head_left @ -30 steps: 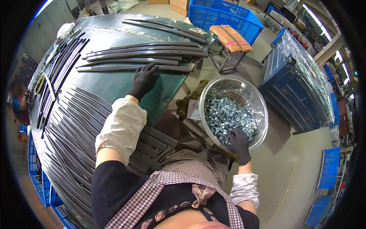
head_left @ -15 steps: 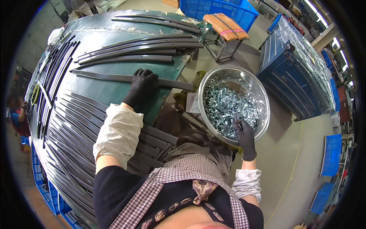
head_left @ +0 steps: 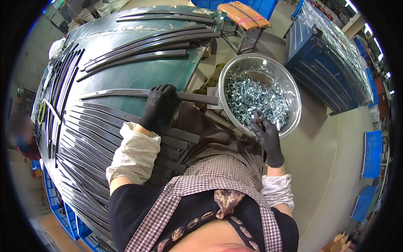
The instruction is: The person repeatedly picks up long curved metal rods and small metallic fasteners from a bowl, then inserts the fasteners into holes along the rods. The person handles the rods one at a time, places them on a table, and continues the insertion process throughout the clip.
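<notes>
My left hand (head_left: 159,105), in a dark glove, is closed round a long dark grey strip (head_left: 197,98) with small holes. The strip lies across the green-topped table, and its right end juts past the edge, close to the bowl. A clear round bowl (head_left: 295,94) at the right holds a heap of small shiny metal clips (head_left: 256,98). Over the bowl's near rim reaches my right hand (head_left: 268,140), also gloved, thumb and fingers pinched together at the near side of the heap. What sits between those fingertips is too small to make out.
Many similar strips (head_left: 92,134) lie side by side on the near left of the table (head_left: 126,77); more (head_left: 142,50) lie farther back. Right of the bowl stands a blue metal cabinet (head_left: 323,67). A stool (head_left: 245,17) is behind. Another person (head_left: 29,147) is at far left.
The strip in my left hand has come nearer to me, toward the near row of strips. My right hand's pinched fingers have shifted slightly left over the bowl. The whole view has moved a little.
</notes>
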The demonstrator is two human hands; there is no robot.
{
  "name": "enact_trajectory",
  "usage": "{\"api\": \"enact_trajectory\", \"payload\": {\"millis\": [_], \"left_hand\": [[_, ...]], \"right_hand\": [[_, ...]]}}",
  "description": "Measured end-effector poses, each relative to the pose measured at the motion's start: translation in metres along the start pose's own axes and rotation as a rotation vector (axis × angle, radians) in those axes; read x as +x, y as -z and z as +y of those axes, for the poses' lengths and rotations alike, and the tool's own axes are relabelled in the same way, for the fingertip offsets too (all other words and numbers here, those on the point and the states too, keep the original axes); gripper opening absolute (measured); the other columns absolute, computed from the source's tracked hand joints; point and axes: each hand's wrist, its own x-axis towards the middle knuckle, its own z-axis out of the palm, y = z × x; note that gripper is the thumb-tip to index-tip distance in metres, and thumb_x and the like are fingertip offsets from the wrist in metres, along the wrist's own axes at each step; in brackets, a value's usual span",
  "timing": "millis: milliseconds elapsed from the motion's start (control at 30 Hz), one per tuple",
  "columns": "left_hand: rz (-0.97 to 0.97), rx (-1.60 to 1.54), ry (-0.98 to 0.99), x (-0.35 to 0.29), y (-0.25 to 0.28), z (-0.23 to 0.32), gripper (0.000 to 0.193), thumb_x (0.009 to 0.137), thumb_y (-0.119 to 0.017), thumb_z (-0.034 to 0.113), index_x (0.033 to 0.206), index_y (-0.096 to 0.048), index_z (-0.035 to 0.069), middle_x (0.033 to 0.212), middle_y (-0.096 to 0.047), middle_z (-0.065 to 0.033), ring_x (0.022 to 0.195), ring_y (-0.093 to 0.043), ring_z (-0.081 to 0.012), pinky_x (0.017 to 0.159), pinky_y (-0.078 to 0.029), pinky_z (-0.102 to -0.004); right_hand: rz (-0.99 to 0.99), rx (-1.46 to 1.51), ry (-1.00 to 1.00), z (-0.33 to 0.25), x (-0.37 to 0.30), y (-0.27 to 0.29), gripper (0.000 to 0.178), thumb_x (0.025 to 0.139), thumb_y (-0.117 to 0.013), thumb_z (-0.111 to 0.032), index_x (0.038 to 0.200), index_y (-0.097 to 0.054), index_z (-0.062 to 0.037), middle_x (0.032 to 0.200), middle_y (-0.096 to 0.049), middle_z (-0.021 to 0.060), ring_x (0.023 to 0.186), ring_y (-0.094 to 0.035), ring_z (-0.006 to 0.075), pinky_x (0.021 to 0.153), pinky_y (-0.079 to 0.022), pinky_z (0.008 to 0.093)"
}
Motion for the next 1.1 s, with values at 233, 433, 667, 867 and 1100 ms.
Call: {"api": "enact_trajectory", "payload": {"millis": [233, 433, 667, 867, 1100], "left_hand": [[-0.181, -0.148, -0.168, -0.019, 0.006, 0.021, 0.024, 0.075, -0.078, 0.019, 0.093, -0.067, 0.009, 0.097, -0.068, -0.009, 0.096, -0.064, -0.0322, 0.084, -0.048, -0.0428], [-0.217, -0.25, -0.342, -0.035, 0.018, 0.102, 0.044, 0.073, -0.082, 0.031, 0.111, -0.07, 0.011, 0.094, -0.068, -0.0086, 0.087, -0.066, -0.0309, 0.077, -0.051, -0.0427], [-0.292, -0.285, -0.37, -0.049, -0.007, 0.132, 0.038, 0.08, -0.077, 0.033, 0.111, -0.069, 0.011, 0.092, -0.068, -0.0106, 0.078, -0.067, -0.0316, 0.07, -0.054, -0.0414], [-0.466, -0.485, -0.114, -0.046, 0.0, 0.134, 0.026, 0.088, -0.07, 0.021, 0.108, -0.066, 0.006, 0.089, -0.066, -0.0174, 0.079, -0.065, -0.0377, 0.068, -0.052, -0.0453], [-0.548, -0.701, -0.164, -0.045, -0.003, 0.125, 0.021, 0.094, -0.063, 0.016, 0.108, -0.061, 0.0, 0.091, -0.064, -0.0247, 0.084, -0.061, -0.0437, 0.07, -0.049, -0.046]], "right_hand": [[-0.142, 0.149, 0.005, 0.005, -0.009, -0.022, 0.017, 0.098, -0.066, -0.019, 0.1, -0.062, -0.0024, 0.07, -0.044, -0.0097, 0.059, -0.034, -0.0007, 0.052, -0.027, 0.018], [-0.278, 0.198, -0.041, 0.002, -0.02, -0.047, 0.016, 0.098, -0.066, -0.017, 0.104, -0.062, -0.0019, 0.072, -0.049, -0.0077, 0.061, -0.039, 0.0007, 0.054, -0.033, 0.0199], [-0.39, 0.213, 0.136, 0.015, -0.033, -0.076, 0.018, 0.1, -0.059, -0.006, 0.115, -0.06, 0.0023, 0.103, -0.067, 0.0068, 0.095, -0.059, 0.0089, 0.084, -0.05, 0.0271], [-0.244, -0.11, 0.363, 0.016, -0.032, -0.071, 0.045, 0.09, -0.072, -0.014, 0.13, -0.054, -0.0002, 0.115, -0.066, 0.0156, 0.104, -0.064, 0.0225, 0.091, -0.051, 0.0346], [-0.338, -0.549, 0.612, 0.007, -0.034, -0.056, 0.066, 0.081, -0.077, -0.02, 0.14, -0.05, -0.006, 0.128, -0.064, 0.0164, 0.112, -0.066, 0.0338, 0.091, -0.055, 0.0413]]}}
